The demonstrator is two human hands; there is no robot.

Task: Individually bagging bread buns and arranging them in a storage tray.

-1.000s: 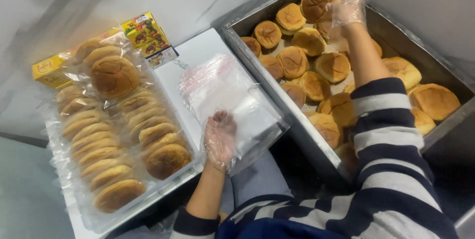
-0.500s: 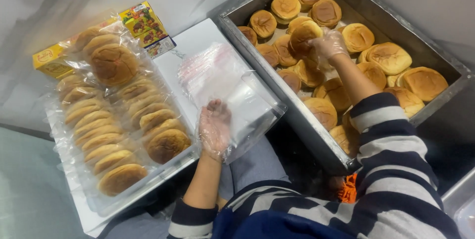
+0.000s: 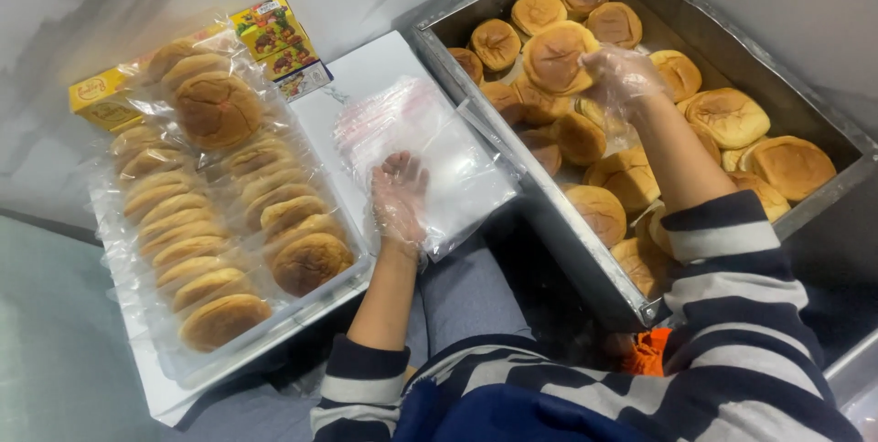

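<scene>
Here, head view (the only one). We see the right hand (image 3: 620,76), in a thin clear glove, closed on a round golden bun (image 3: 556,56), lifted just above the other buns in the steel tray (image 3: 540,223). Fingers pinch the bun's right edge; thumb side is hidden, so we can't tell how deep the grip goes.

Left hand (image 3: 399,197), also gloved, lies flat w/ fingers spread on a stack of clear plastic bags (image 3: 430,145); it presses, grasps nothing. The stack sits on the white table (image 3: 361,72), between the steel tray and a shallow tray of bagged buns (image 3: 215,223) at left. Behind that, two small yellow cartons (image 3: 274,35), near the wall.

Handling, as we judge it: the bun is light, soft and easily dented; crust is dry, so not slippery, though the glove film may slide a bit. A pinch at one edge risks tearing or sagging. Better to cradle it from below or span the rim w/ several fingers, light pressure only.

Bags: thin, limp, slick, prone to cling together. We'd take one by its open edge, peeling the top sheet off w/ a fingertip while the palm holds the rest down.

Striped sleeves (image 3: 732,250) cover both forearms partway.
</scene>
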